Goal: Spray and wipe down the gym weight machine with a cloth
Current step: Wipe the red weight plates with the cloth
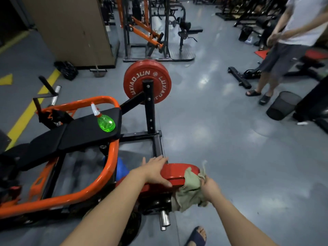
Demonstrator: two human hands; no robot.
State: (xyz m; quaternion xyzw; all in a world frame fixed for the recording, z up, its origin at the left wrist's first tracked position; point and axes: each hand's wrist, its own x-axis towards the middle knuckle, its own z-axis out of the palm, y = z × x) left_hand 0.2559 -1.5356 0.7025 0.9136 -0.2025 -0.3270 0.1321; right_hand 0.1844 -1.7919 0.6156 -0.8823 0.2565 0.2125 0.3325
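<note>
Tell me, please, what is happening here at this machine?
A person is wiping a gym weight machine. The left hand rests on the near red plate, and the right hand grips a green cloth against the plate's edge. The spray bottle sits unused on the black pad. A second person stands off to the right, near a mesh bin.

Part of near red plate's (177, 172) rim hidden under cloth (190, 190), same for right hand's (211, 189) fingertips. Bystander (301, 23) cut off at top edge; blue obj (122, 167) behind orange frame (113, 153) too hidden to ID.
</note>
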